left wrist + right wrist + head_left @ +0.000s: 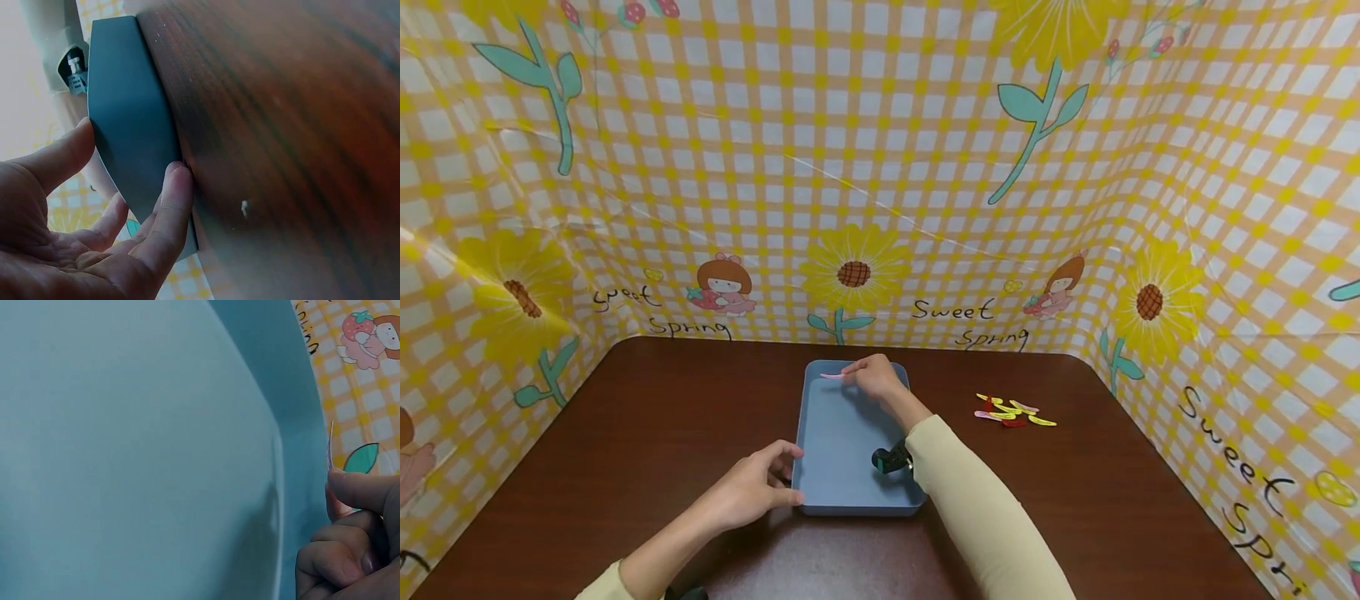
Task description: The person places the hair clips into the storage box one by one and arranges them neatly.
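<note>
My right hand (877,377) is over the far end of a blue-grey rectangular tray (842,458), pinching a slim pink hair clip (831,377) between thumb and fingertips. In the right wrist view the clip (330,447) points up from the fingertips, edge-on, against the patterned cloth. My left hand (748,492) rests at the tray's near left side, fingers spread. In the left wrist view its fingertips touch the tray's outer wall (128,94), one right at the rim and one low near the table.
Right of the tray, a loose pile of yellow, red and pink hair clips (1011,411) lies on the dark brown table (700,400). Checked cloth with sunflowers (865,167) hangs around the back and sides. A small black device (891,458) sits at the right wrist, above the tray.
</note>
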A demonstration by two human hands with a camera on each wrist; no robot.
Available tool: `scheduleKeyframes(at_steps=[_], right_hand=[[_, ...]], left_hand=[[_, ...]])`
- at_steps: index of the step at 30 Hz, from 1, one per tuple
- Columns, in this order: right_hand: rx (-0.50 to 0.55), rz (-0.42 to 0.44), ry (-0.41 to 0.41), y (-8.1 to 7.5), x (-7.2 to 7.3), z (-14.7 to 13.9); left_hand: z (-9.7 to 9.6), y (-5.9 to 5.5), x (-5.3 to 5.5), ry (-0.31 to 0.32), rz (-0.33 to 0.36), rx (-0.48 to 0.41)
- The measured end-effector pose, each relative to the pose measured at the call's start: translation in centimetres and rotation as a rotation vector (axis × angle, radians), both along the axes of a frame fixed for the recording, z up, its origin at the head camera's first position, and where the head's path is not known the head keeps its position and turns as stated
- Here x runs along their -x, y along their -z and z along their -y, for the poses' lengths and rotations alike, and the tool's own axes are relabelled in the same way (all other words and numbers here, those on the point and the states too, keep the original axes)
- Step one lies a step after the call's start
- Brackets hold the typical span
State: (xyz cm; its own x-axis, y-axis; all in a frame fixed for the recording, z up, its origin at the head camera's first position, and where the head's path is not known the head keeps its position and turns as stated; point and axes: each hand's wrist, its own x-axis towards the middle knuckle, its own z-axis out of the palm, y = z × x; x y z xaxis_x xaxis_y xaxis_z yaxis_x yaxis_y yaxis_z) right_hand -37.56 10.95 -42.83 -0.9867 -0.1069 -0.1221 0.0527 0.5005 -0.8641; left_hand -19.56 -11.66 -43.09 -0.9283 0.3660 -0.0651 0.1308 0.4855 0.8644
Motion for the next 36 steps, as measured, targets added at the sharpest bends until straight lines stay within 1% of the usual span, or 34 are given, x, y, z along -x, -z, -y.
scheduleKeyframes(at_steps=[3, 9, 13, 22, 27, 31, 36], right_hand=[[-0.017, 0.008, 0.011, 0.7, 0.1, 0.2], [-0.02, 0.027, 0.043, 1.7, 0.3, 0.6], [-0.027, 0.006, 0.053, 2.0, 0.4, 1.0], [-0.063, -0.061, 0.046, 2.0, 0.0, 1.6], [-0.088, -0.11, 0.051, 1.9, 0.0, 2.0], [-0.107, -0.123, 0.068, 1.9, -0.1, 2.3], [-0.107, -0.118, 0.085, 1.7, -0.3, 2.4]], left_hand=[[-0.1, 0.0, 0.0, 0.002, 0.006, 0.006], [-0.1, -0.3, 0.0, -0.002, 0.014, 0.0], [-0.1, -0.5, -0.1, -0.001, 0.011, 0.0], [-0.2, -0.4, -0.1, -0.005, 0.001, -0.003], [-0.1, -0.4, 0.0, -0.006, -0.009, 0.016], [-0.1, -0.3, 0.0, -0.004, -0.014, 0.026], [0.0, -0.2, 0.1, 0.005, -0.007, 0.018]])
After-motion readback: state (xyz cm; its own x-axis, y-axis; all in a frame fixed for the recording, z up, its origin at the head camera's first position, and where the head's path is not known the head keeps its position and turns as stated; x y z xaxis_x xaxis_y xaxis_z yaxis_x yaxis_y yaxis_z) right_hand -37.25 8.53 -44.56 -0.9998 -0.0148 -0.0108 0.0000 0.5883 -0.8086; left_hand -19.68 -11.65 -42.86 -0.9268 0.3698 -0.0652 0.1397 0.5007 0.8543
